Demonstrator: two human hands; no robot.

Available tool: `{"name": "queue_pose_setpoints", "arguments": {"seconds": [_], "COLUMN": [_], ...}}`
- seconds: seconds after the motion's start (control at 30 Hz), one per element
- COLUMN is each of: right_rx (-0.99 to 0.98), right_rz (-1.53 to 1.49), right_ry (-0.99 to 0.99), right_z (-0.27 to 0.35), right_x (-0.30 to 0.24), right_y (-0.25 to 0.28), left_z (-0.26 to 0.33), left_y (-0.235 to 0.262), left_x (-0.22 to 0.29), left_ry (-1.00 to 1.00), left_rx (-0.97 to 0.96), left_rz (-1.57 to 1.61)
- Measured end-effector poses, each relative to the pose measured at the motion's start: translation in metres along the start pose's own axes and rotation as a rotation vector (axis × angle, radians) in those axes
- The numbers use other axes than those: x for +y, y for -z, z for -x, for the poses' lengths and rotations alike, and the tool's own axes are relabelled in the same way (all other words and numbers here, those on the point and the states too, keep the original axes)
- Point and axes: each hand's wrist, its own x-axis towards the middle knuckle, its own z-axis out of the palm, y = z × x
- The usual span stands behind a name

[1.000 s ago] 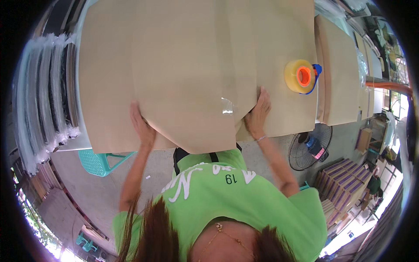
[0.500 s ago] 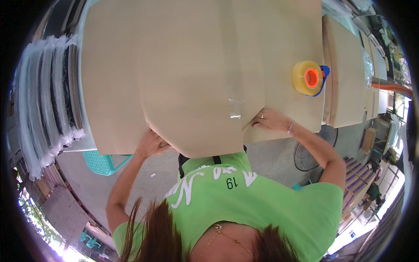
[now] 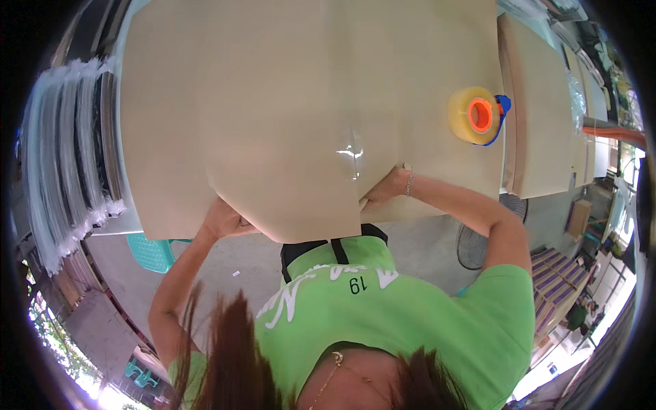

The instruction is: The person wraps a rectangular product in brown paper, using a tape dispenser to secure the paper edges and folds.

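A large sheet of brown wrapping paper (image 3: pixel 273 123) covers the table in front of me, its near part folded into a bulging flap. Clear tape (image 3: pixel 352 154) shines on the flap's right side. At the flap's lower left edge, my left hand (image 3: pixel 227 220) is closed on the paper, fingertips partly tucked beneath it. My right hand (image 3: pixel 387 188) reaches in at the flap's right edge and grips it there; most of its fingers are hidden by the fold. A yellowish tape roll (image 3: pixel 462 116) with an orange core and blue dispenser lies on the paper, right of that hand.
Several flat panels in bubble wrap (image 3: pixel 68 157) stand at the table's left. Flat brown packages (image 3: pixel 543 116) lie along the right. Below the table are a green plastic stool (image 3: pixel 152 253) and a fan (image 3: pixel 471 242). Striped boxes (image 3: pixel 557 277) are stacked at the lower right.
Both hands have shifted a little left with the flap. My right hand has slid deeper under the fold, hiding more of its fingers. The taped part has moved left and up.
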Motion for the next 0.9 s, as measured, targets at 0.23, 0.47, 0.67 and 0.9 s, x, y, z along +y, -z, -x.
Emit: {"name": "queue_pose_setpoints", "arguments": {"seconds": [0.23,0.47,0.67,0.9], "right_rx": [0.105,0.677,1.455,1.276], "right_rz": [-0.464,-0.48,-0.745,-1.132], "right_ry": [-0.274,-0.3,-1.106,-1.318], "right_z": [-0.022,0.017,0.007,-0.018], "right_x": [-0.088,-0.167,-0.116,-0.052], "right_y": [-0.007,-0.082,-0.016,0.017], "left_z": [0.002,0.072,0.021,0.006], "left_y": [-0.089,-0.133,-0.057,-0.056], "left_x": [0.08,0.104,0.06,-0.017], "left_ry": [0.349,0.434,0.682,0.691], "left_rx": [0.267,0.628,1.172,1.065], "left_rz": [0.056,0.435,1.347,1.291]}}
